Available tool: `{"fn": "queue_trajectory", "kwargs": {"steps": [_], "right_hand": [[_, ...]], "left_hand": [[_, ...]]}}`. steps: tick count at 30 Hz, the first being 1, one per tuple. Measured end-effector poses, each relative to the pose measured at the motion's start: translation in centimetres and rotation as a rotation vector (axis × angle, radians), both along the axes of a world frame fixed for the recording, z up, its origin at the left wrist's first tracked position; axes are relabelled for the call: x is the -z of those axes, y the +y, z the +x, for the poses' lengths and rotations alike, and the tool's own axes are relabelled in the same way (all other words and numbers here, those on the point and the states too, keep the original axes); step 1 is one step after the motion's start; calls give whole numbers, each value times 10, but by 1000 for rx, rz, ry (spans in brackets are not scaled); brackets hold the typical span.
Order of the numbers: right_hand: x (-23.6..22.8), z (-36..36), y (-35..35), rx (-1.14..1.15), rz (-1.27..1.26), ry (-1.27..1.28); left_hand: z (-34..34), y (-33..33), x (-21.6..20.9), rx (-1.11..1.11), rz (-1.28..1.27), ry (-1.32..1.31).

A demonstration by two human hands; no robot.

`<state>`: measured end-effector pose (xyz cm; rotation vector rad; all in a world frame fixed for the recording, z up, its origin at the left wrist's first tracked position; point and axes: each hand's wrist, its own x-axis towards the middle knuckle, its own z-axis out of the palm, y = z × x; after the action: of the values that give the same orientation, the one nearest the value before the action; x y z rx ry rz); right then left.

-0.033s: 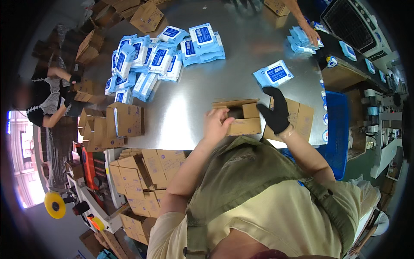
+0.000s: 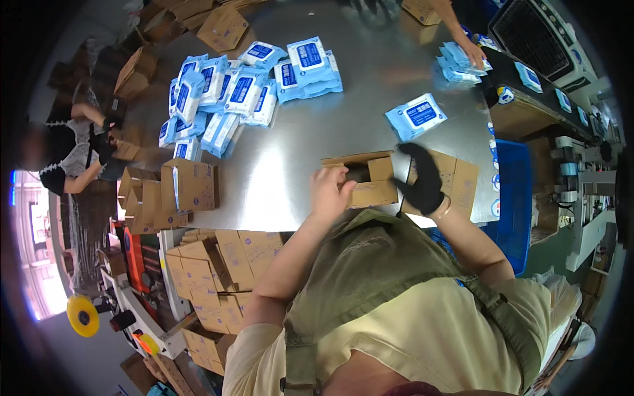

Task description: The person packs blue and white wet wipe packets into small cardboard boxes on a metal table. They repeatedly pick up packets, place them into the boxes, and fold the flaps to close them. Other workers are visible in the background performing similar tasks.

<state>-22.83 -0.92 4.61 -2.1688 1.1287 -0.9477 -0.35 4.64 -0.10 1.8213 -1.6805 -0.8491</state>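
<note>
A small cardboard box (image 2: 373, 193) with its top open stands at the table edge right in front of me. My bare left hand (image 2: 330, 190) grips the box's left end, with fingertips over the rim. My right hand (image 2: 424, 181), in a black glove, is open, thumb and fingers spread, at the box's right end; whether the thumb touches it I cannot tell. Under and beside that hand lies a flat folded carton (image 2: 460, 178). One blue-and-white wipes pack (image 2: 417, 117) lies just beyond the glove.
Several wipes packs (image 2: 246, 92) are piled at the far left of the metal table (image 2: 297, 142). Open cartons (image 2: 197, 183) stand at its left edge. A co-worker's hand (image 2: 473, 53) touches packs by the conveyor (image 2: 545, 89). A blue crate (image 2: 514, 198) sits to the right.
My right hand has dipped slightly toward me, its fingers curving more and pointing further left. My left hand stays on the box. The whole view has shifted a little.
</note>
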Motion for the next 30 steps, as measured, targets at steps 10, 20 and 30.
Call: {"fn": "queue_trajectory", "kwargs": {"steps": [10, 20, 30], "right_hand": [[6, -30, -25, 78, 636, -619], [8, 119, -38, -93, 167, 634], [94, 65, -102, -252, 329, -119]], "left_hand": [[20, -29, 5, -61, 243, 986], [101, 22, 127, -452, 563, 1121], [94, 26, 2, -417, 297, 43]]}}
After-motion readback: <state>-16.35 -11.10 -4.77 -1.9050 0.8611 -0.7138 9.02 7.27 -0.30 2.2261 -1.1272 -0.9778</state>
